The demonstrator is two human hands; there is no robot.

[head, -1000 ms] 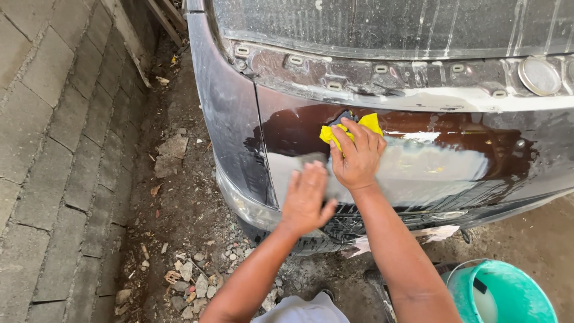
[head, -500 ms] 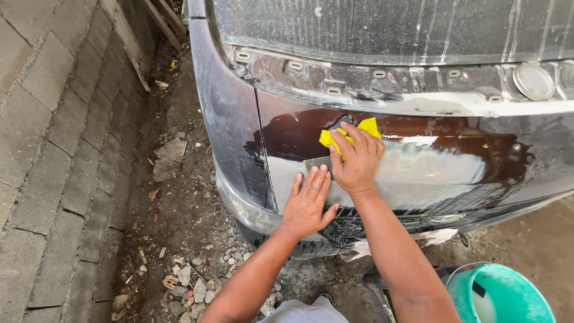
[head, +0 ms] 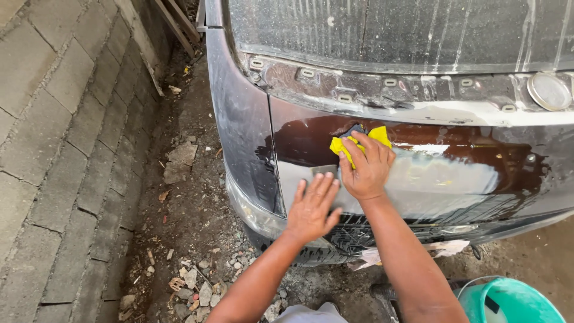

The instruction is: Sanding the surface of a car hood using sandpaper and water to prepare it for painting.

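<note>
Pressed flat under the right hand (head: 366,170), a yellow cloth (head: 357,142) lies on the wet brown patch of the car panel (head: 454,173), near its upper left corner. Left hand (head: 312,206) is open, fingers spread, palm on a small grey pad (head: 323,171) just below. A teal bucket (head: 508,302) stands on the ground at right.

Left hand (head: 312,206) flat, right hand (head: 366,167) gripping, arms outstretched

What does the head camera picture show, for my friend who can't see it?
A person's right hand presses a yellow cloth against a wet, dark car panel, while the left hand lies flat on a small grey pad beside it. A teal bucket stands on the dirt at lower right.
</note>
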